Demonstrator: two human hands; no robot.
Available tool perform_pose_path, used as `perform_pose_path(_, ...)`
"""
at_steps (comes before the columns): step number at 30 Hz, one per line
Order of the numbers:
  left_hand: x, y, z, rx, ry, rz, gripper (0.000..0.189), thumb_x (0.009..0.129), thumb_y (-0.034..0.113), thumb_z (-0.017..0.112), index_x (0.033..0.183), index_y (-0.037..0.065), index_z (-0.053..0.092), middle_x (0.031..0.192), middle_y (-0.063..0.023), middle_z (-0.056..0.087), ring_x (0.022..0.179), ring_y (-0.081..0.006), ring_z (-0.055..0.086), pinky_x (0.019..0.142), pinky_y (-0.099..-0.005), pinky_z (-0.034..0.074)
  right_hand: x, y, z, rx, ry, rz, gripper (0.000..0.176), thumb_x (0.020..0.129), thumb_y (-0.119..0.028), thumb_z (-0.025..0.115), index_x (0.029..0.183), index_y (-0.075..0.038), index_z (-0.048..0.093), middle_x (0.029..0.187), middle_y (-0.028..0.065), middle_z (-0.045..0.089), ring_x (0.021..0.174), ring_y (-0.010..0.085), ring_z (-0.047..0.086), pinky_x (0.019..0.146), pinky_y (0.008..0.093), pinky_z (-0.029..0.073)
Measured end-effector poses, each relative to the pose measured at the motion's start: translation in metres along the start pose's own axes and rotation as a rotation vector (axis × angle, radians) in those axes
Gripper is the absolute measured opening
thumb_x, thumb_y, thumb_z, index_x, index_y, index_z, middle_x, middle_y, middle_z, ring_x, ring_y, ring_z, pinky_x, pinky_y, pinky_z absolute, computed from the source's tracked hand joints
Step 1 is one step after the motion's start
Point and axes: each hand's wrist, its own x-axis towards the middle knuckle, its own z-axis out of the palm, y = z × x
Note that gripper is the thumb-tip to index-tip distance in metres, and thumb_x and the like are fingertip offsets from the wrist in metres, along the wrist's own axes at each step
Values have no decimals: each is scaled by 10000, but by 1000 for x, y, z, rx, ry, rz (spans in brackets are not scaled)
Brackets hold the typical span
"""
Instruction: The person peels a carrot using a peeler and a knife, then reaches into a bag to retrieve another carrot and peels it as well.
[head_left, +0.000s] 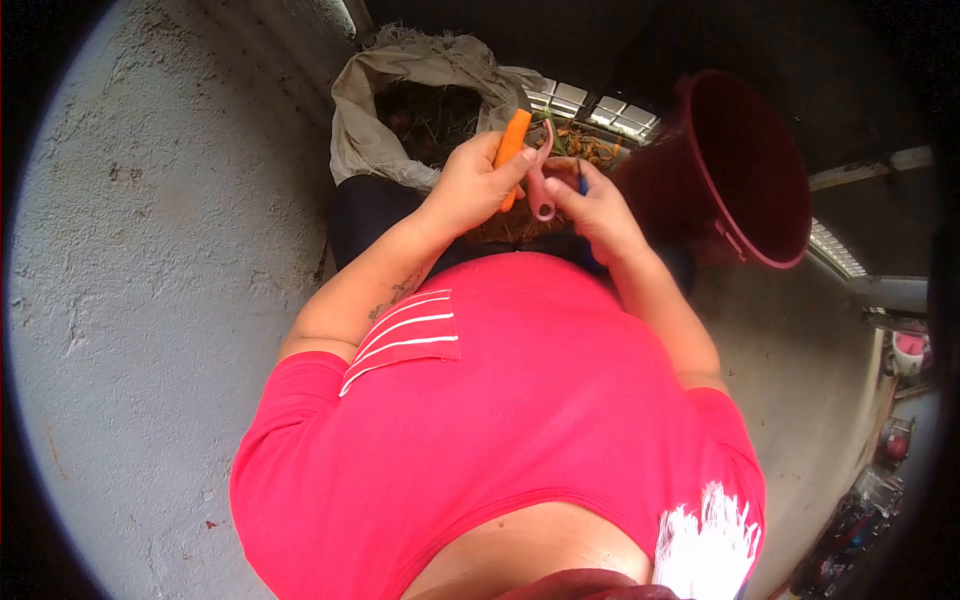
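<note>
My left hand (476, 183) is closed around an orange carrot (515, 138), which points up and away from me between thumb and fingers. Close beside it, my right hand (600, 215) grips a pink peeler (542, 188), its handle with a round hole turned toward me. A small blue piece (582, 184) shows by the right fingers, most of it hidden. Orange and green peelings (585, 150) lie just beyond both hands, low in front of my lap.
A pale woven sack (355, 115) with its mouth rolled back stands ahead on the left, greens inside it. At the right, a dark red bucket (665, 180) leans with its opening toward me. A rough grey wall (170, 270) runs close along my left side.
</note>
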Motion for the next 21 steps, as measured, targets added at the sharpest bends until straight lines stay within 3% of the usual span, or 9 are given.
perform_pose_path(4,5,-10,5,-285,-13,-24,347,1000,308,566,1144,-7,580,986,-103,649,733,-124,639,653,-237,515,10,10,0,-57,-44,-39,466,857,-181,755,1221,28,552,1070,80,656,936,122,606,804,271,494)
perform_pose_path(7,6,-7,2,-449,-46,-107,364,1009,325,543,1141,-12,588,957,-99,656,730,-124,646,644,-248,527,7,-1,0,43,-43,39,438,866,-176,743,1205,28,555,1019,83,673,905,129,624,815,269,495)
perform_pose_path(11,3,-2,-6,-593,-138,-185,433,1010,415,508,1137,13,604,945,-89,665,733,-142,652,641,-248,531,2,-8,-1,47,-25,62,352,901,-160,692,1192,-8,563,962,73,692,821,120,636,694,253,503)
perform_pose_path(13,4,-5,-11,-549,-106,-218,448,1010,422,499,1185,17,574,1082,-113,651,724,-144,659,587,-257,543,5,-9,-10,55,60,57,325,921,-164,662,1198,-31,557,949,71,698,776,116,635,605,238,487)
perform_pose_path(14,5,-9,-15,-527,-89,-233,457,1009,425,495,1209,18,559,1151,-125,643,719,-145,662,561,-262,549,10,-6,-20,61,131,108,307,946,-181,624,1219,-70,538,950,76,702,742,110,632,512,221,429)
perform_pose_path(17,11,-33,-38,-772,-203,-427,424,1019,375,482,1262,32,529,1198,-139,619,826,-186,669,681,-299,571,7,-17,-33,204,241,149,325,968,-207,583,1267,-115,493,976,65,690,745,105,623,497,188,384)
perform_pose_path(20,2,-22,-32,-1108,-342,-607,396,1017,305,482,1312,40,494,1217,-174,596,974,-238,643,831,-348,553,7,-12,-54,27,149,78,268,980,-227,571,1227,-126,544,944,19,655,726,82,556,539,220,417)
perform_pose_path(21,-2,-22,-31,-1087,-348,-565,389,1012,282,486,1318,42,492,1216,-174,593,1009,-252,629,859,-354,538,6,-13,-54,-26,129,48,262,984,-232,566,1226,-133,553,937,3,648,718,75,534,556,237,426)
